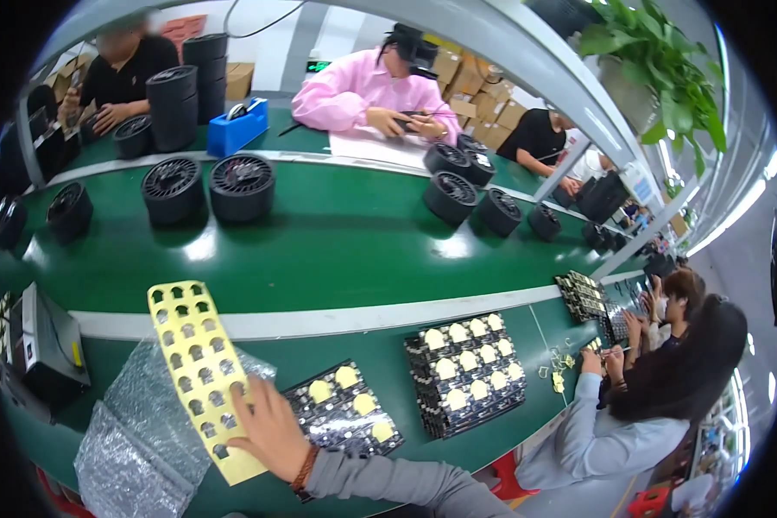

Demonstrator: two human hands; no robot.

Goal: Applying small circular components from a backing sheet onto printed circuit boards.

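My right hand lies palm down on the lower end of a long yellow sheet punched with several rounded holes. Its fingers are spread and the thumb points left across the sheet. The sheet rests partly on a piece of bubble wrap. Just right of the hand lies a black circuit panel with yellow pads stuck on it. A stack of similar panels stands further right. A brown bead bracelet and a grey sleeve cover my wrist. My left hand is out of view.
A green conveyor belt carries black round finned parts in ones and stacks. A black box device sits at the left edge. One co-worker in grey works at my right; others sit across the belt beside a blue bin.
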